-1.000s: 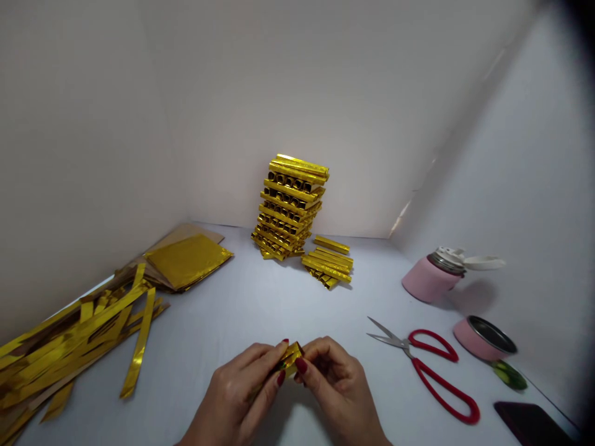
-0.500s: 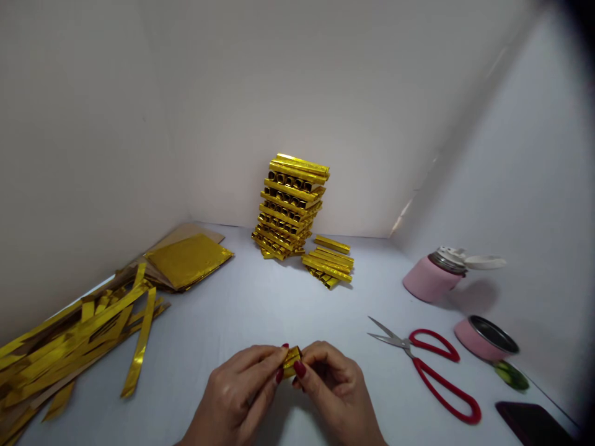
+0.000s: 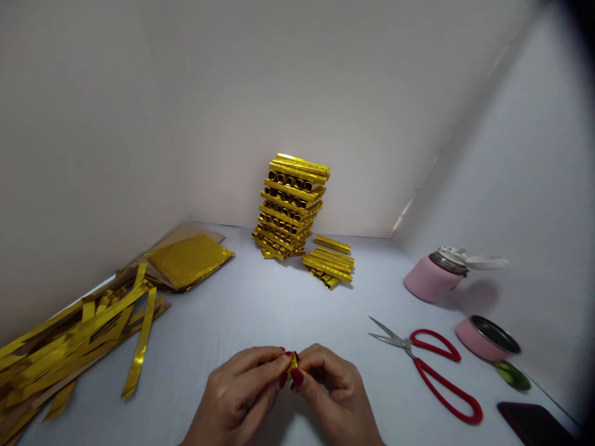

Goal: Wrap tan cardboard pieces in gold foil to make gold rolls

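Note:
Between my two hands, low in the middle of the view, is a small folded piece of shiny gold paper (image 3: 292,362). My left hand (image 3: 244,387) pinches its left end between thumb and fingers. From the other side my right hand (image 3: 332,387) grips it, the thumb pressed on its face. Most of the piece is hidden by the fingers. Farther back stands a leaning stack of gold paper tubes (image 3: 290,204), layered crosswise. A smaller pile of gold tubes (image 3: 329,263) lies to its right.
Gold paper strips (image 3: 88,334) lie heaped at left, with square gold sheets (image 3: 190,260) behind. At right are open scissors with red handles (image 3: 446,378), a pink bottle (image 3: 430,279) with its white lid up, a pink cup (image 3: 486,339), a green object (image 3: 512,375) and a dark phone-like slab (image 3: 534,424).
My hands have drawn slightly closer together, and less of the gold piece shows between them. The things on the table have stayed put.

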### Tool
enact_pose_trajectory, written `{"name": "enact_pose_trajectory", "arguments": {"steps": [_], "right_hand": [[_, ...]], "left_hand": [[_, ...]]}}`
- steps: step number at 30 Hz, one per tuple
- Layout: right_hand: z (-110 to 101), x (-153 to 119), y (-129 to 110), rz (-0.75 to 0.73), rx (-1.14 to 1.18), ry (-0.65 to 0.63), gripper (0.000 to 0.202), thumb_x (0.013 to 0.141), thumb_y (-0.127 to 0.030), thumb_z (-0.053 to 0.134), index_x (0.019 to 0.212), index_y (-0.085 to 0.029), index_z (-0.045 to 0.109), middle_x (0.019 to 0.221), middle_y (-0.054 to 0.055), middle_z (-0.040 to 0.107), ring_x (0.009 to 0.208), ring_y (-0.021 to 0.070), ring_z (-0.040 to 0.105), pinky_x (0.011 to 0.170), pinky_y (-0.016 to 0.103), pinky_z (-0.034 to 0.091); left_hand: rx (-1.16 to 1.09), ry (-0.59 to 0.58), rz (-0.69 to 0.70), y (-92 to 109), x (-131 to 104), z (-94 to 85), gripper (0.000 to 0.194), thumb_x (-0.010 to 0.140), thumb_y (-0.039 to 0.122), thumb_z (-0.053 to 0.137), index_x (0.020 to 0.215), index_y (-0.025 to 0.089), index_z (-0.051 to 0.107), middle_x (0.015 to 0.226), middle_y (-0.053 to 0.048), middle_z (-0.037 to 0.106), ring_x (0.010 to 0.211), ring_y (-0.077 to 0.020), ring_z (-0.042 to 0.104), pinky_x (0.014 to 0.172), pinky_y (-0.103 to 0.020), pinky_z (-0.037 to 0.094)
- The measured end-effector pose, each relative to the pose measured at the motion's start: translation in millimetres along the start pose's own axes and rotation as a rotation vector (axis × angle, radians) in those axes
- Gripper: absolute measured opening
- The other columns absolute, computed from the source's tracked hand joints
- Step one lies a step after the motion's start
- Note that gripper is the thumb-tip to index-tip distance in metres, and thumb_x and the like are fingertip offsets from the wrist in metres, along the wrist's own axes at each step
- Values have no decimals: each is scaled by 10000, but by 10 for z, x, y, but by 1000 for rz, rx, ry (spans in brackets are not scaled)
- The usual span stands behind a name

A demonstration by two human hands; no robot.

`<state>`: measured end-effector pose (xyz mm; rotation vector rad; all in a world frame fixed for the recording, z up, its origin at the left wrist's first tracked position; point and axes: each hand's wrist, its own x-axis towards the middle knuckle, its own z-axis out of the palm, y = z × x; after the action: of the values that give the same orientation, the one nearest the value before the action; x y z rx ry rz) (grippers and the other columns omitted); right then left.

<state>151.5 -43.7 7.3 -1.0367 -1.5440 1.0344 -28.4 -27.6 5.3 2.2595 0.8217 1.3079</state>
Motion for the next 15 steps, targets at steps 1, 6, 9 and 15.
{"name": "enact_pose_trajectory", "arguments": {"steps": [1,6,9,15], "right_hand": [[0,-3,0,-8,-7,-3,208,871,-325,586,735,-180,648,703,45,616,651,164,576,606,271,455],[10,-14,20,15,9,13,212,870,-332,589,739,-176,645,688,38,616,640,159,578,602,264,458],[10,-12,29,41,18,-2,198,864,-337,598,767,-172,649,692,37,619,639,158,580,599,260,460],[8,-4,40,65,18,1,221,880,-356,571,779,-171,638,682,35,617,634,159,578,599,263,459]], "left_hand": [[-1,3,3,1,1,-2,362,851,46,514,1132,246,624,1037,-49,690,904,-147,672,752,-213,564],[-7,26,38,19,15,-8,363,844,33,498,1101,253,630,1026,-51,693,885,-147,677,720,-219,573],[-13,30,38,20,13,-7,347,843,27,499,1082,240,636,1011,-53,696,883,-146,680,723,-215,573],[-85,42,-19,19,16,11,286,855,39,524,1025,233,649,974,-41,704,867,-138,683,721,-204,571]]}}
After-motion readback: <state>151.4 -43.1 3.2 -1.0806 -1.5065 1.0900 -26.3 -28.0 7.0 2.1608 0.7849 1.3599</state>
